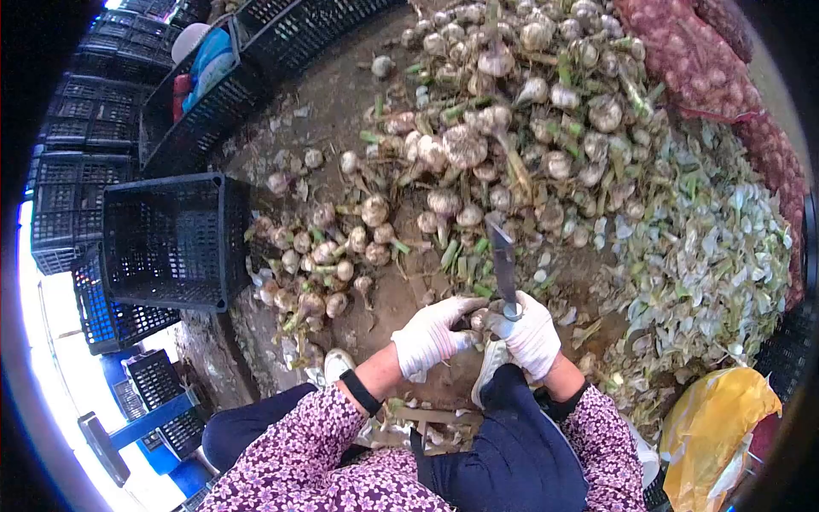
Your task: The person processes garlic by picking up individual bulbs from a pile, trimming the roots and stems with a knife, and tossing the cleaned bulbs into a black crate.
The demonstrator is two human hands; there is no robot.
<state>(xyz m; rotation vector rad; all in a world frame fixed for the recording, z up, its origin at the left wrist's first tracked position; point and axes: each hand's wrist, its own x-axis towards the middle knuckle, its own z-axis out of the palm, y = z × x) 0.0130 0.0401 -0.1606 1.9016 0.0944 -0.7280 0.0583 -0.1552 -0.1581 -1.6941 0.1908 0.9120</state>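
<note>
My right hand (533, 334), in a white glove, grips a knife (503, 260) whose blade points up and away from me. My left hand (431, 334), also gloved, holds a garlic bulb (478, 320) right against the knife handle. Both hands meet above my knees, over the dirt floor. A big heap of garlic bulbs with stalks (503, 111) lies just beyond the hands. A smaller cluster of garlic bulbs (320, 264) lies to the left.
A black plastic crate (171, 243) stands on its side at the left, with more crates (94, 111) stacked behind. Cut skins and stalk scraps (708, 247) pile up at the right. Red mesh sacks (691, 55) lie top right, a yellow bag (712, 427) bottom right.
</note>
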